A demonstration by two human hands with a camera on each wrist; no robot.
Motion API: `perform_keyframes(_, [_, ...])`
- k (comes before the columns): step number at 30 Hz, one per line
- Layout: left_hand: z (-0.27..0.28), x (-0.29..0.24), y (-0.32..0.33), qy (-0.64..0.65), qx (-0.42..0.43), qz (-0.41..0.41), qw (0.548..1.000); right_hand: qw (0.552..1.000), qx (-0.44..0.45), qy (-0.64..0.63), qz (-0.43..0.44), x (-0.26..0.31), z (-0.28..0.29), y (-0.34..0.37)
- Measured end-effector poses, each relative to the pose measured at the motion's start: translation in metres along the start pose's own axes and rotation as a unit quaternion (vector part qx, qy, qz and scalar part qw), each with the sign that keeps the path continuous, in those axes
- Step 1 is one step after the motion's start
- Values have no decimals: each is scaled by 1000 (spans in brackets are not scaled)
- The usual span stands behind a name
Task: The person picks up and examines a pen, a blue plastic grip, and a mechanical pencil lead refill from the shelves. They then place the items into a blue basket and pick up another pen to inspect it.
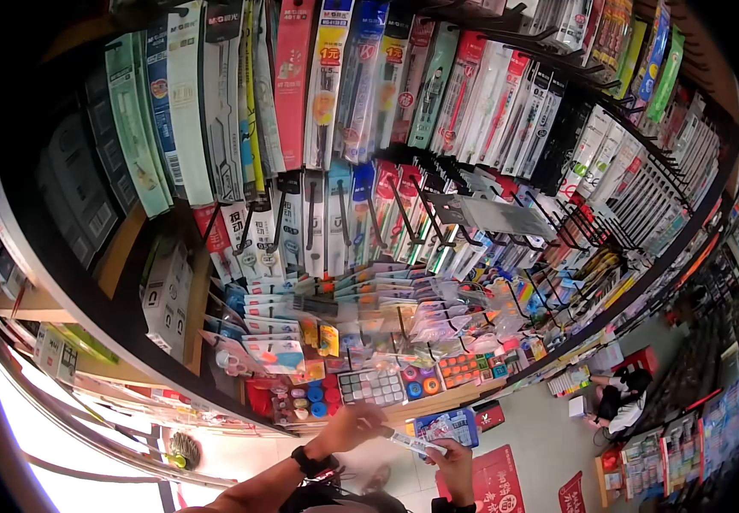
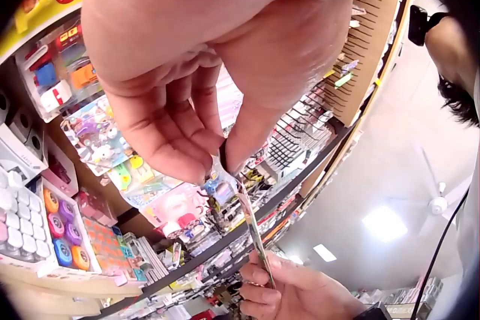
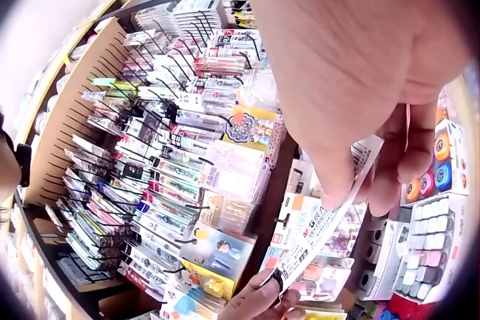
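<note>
A slim, flat packet with a white printed label and a barcode is held between both hands, low in front of the shelf. My left hand pinches its clear end between thumb and fingertips, as the left wrist view shows up close. The other end of the packet lies in my right hand. In the right wrist view, the right thumb and fingers grip the packet along its length, and the left hand pinches its far tip. What the packet contains is not readable.
A pegboard rack of hanging pen packets rises ahead on black hooks. On its lower ledge stand trays of small coloured pots and white pots. A blue basket is below the hands. Another person sits at the right.
</note>
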State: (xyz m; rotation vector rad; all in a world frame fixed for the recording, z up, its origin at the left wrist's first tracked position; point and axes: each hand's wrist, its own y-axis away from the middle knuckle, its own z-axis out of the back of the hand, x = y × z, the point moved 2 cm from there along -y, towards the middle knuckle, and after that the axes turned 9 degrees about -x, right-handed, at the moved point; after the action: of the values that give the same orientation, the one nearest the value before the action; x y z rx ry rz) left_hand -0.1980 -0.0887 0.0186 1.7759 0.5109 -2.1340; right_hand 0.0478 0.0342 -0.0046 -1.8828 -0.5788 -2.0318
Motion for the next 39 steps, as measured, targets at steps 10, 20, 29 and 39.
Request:
perform_keyframes(10, [-4, 0, -9, 17, 25, 8, 999, 999, -7, 27, 28, 10, 2, -8])
perform_keyframes(20, [-13, -20, -16, 13, 28, -12, 999, 999, -5, 16, 27, 27, 12, -25])
perform_keyframes(29, [-24, -24, -20, -8, 51, -24, 998, 998, -13, 19, 60, 34, 20, -30])
perform_keyframes(39, [-36, -24, -24, -18, 64, -34, 997, 997, -18, 20, 77, 12, 35, -36])
